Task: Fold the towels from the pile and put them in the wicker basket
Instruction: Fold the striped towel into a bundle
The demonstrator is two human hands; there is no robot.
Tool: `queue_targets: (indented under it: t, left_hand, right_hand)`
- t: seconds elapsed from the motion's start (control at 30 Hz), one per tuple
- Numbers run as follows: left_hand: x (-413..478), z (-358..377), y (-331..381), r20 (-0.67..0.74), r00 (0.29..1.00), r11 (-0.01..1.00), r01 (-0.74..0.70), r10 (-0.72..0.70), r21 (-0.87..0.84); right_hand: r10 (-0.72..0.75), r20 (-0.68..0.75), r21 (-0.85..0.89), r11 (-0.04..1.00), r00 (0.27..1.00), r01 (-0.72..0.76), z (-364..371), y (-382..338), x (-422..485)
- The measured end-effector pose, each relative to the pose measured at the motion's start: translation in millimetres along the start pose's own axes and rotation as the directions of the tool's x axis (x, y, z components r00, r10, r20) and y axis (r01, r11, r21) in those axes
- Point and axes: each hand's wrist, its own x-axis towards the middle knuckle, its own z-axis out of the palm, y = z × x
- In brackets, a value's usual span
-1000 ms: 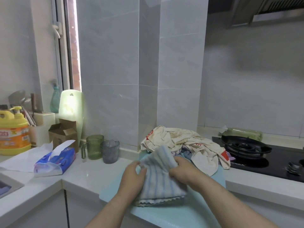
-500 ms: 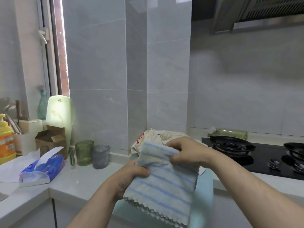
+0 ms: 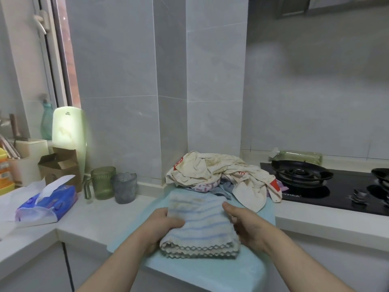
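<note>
A blue-striped towel point(image 3: 202, 224) lies folded on a light blue mat point(image 3: 210, 275) at the counter's front edge. My left hand point(image 3: 162, 225) grips its left side, thumb on top. My right hand point(image 3: 246, 222) holds its right side, thumb over the upper edge and fingers hidden beside the cloth. Behind the towel sits the pile of crumpled towels point(image 3: 221, 173), cream with red print on top and bluish cloth underneath. No wicker basket is in view.
A black gas hob point(image 3: 328, 186) with pan supports lies to the right. Left of the pile stand a green cup point(image 3: 103, 183) and a grey cup point(image 3: 124, 187). A tissue pack point(image 3: 46, 204), a cardboard box point(image 3: 61, 165) and a yellow bottle point(image 3: 4, 171) sit further left.
The striped towel was lifted and held up between both hands half a second ago. It now lies folded flat on the mat, with both hands lowered to its sides.
</note>
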Motion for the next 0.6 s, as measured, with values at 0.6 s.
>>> queue_targets:
  t: [0.6]
  left_hand:
    - [23, -23, -22, 0.062, 0.971, 0.913, -0.237, 0.230, 0.331]
  right_hand:
    - [-0.113, -0.049, -0.610, 0.790, 0.992, 0.060, -26, -3, 34]
